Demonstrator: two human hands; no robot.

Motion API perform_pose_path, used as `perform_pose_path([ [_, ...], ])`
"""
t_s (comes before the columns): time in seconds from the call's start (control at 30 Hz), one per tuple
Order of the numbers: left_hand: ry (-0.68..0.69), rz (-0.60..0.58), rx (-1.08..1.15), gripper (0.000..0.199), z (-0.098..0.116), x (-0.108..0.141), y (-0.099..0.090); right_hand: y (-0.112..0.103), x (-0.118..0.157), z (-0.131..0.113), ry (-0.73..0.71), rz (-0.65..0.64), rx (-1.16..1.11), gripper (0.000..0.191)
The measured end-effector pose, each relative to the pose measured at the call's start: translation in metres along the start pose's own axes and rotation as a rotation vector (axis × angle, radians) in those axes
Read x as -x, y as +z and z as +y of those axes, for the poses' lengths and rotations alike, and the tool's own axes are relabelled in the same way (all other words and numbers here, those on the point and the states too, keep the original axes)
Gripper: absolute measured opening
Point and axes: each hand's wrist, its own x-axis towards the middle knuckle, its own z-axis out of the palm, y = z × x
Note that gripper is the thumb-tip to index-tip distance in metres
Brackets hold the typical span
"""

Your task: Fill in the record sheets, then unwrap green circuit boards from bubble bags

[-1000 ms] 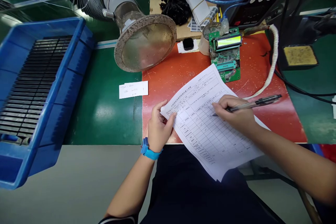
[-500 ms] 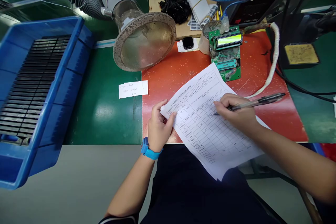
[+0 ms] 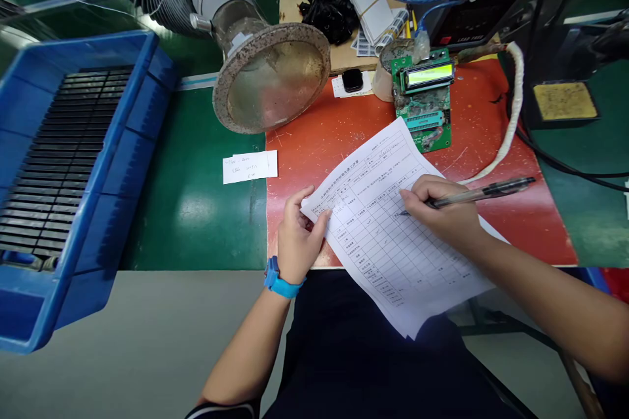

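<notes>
My right hand is closed round a pen, whose tip touches a printed form with a table grid and some handwriting. The form lies slanted on the red mat, its lower part hanging over the table's front edge. At the form's upper left corner, my left hand pinches the paper between thumb and fingers; a blue watch is on that wrist. Just beyond the form's top edge is a green circuit board with a lit display.
A blue crate with a black rack stands at the left. A round extractor hood hangs over the table. Paper slips lie left of the mat. Behind are black cables, a black device and a sponge tray.
</notes>
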Motion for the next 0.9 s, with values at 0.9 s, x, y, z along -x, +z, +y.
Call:
perform_pose_path([
  [0.9,-0.006,0.011,-0.005,0.045,-0.0013,-0.0003,0.0008,0.0011,-0.0002,0.0001,-0.026,0.055,-0.017,0.033],
])
